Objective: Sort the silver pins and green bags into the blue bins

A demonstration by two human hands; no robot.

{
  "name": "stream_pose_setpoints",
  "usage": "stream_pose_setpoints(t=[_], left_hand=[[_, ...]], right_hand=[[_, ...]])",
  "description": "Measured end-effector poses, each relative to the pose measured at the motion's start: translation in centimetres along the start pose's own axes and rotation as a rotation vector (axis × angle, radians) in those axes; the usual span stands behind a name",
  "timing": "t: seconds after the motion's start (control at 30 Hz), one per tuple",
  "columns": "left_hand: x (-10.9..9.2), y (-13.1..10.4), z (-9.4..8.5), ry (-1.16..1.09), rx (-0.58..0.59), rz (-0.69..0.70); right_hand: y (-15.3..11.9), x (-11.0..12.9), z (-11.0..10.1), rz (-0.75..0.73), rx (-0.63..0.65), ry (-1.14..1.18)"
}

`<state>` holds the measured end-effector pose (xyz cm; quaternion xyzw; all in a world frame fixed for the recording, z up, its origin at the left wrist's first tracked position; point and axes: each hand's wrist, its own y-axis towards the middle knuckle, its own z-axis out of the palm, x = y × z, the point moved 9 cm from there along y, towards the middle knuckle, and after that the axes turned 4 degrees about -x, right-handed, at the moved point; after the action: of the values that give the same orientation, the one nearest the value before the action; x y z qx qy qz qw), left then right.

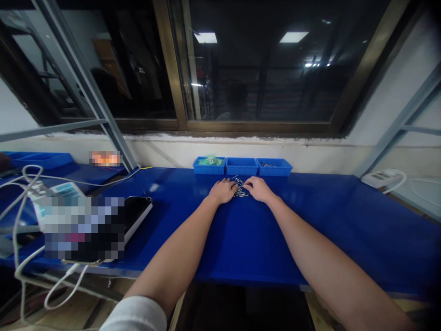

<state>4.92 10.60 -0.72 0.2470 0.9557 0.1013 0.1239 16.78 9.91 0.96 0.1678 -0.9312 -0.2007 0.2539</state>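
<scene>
Fingers of the left hand [222, 191] are resting at the nine o'clock side of the loose metal fasteners [240, 195] on the blue table [237, 239]; those of the right hand [259, 189] are curving in at three o'clock. Whether either set is pinching a piece, I cannot tell. Both hands are lying about equally near. One fastener is pointing nine-to-three; others are slanting. Three blue bins [242, 173] are standing at twelve o'clock.

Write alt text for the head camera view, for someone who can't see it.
A person's left hand and right hand are at a small pile of thin metal pieces on a blue table. Behind the pile, three blue bins stand in a row beneath a dark window, the left one holding green items.
</scene>
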Motion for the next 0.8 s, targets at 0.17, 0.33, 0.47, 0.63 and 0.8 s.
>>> stream_pose_setpoints(t=[0.17, 0.33, 0.47, 0.63, 0.8], left_hand=[[-0.4, 0.0, -1.3, -0.091, -0.123, 0.048], [-2.1, -0.3, -3.6, -0.184, -0.271, 0.204], [-2.5, -0.4, -4.3, -0.176, -0.304, 0.214], [-2.4, -0.6, -4.9, -0.198, -0.328, 0.160], [-2.4, -0.8, -5.2, -0.259, -0.315, 0.132]], right_hand=[[0.0, 0.1, -0.3, 0.008, -0.030, 0.015], [0.0, 1.1, -0.8, 0.005, -0.041, 0.172], [0.2, 1.1, -1.0, 0.038, -0.094, 0.370], [0.4, 0.8, -1.4, 0.097, -0.148, 0.650], [0.1, 0.0, -1.7, 0.206, -0.143, 0.733]])
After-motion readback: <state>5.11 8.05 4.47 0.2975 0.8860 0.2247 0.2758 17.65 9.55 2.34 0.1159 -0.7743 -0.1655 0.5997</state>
